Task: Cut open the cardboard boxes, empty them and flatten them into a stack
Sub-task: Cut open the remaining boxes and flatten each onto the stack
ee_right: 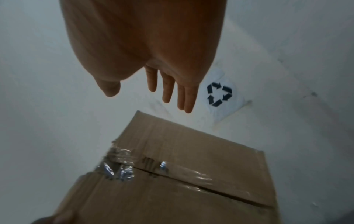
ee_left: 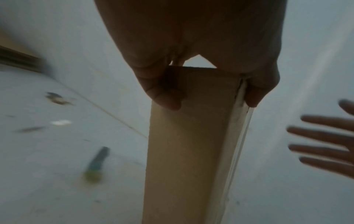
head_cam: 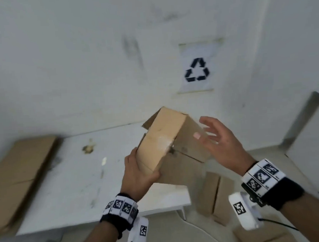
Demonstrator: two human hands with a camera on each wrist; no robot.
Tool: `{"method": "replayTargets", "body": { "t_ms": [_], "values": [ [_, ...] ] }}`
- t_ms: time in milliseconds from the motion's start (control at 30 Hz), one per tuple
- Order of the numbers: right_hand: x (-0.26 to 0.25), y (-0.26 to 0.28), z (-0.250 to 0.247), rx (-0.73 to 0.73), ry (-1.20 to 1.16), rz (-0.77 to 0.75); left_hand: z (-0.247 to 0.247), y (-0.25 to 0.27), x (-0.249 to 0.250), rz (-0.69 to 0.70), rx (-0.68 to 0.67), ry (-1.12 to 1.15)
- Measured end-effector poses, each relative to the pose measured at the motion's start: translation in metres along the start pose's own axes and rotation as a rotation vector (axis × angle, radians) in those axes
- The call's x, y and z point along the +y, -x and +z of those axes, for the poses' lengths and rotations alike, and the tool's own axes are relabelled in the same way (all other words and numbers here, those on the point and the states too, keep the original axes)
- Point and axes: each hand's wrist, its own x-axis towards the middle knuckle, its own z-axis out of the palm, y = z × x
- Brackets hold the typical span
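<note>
Your left hand (head_cam: 139, 175) gripped the cardboard box (head_cam: 167, 139) by its near end, tilted above the table (head_cam: 65, 181); your right hand (head_cam: 219, 141), fingers spread, hovered at its 3 o'clock.

Box (head_cam: 167, 139) held up over table's (head_cam: 65, 181) right end, left hand (head_cam: 139, 175) at its near end, right hand (head_cam: 224, 141) just right. Flat cardboard (head_cam: 19, 174) on table's left; sign (head_cam: 196, 69) on far wall; more boxes (head_cam: 218, 197) right of table.
</note>
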Motion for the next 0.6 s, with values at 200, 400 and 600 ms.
{"method": "replayTargets", "body": {
  "t_ms": [200,400,600],
  "values": [
    [0.022,-0.009,0.158,-0.032,0.084,0.144,-0.152,-0.005,-0.136,-0.247,0.104,0.185],
    [0.076,-0.013,0.275,-0.094,0.222,0.38,-0.253,-0.029,-0.251,-0.599,0.04,0.41],
    [0.113,-0.04,0.341,-0.222,0.434,0.568,-0.288,-0.047,-0.334,-0.878,0.022,0.606]
  ]
}}
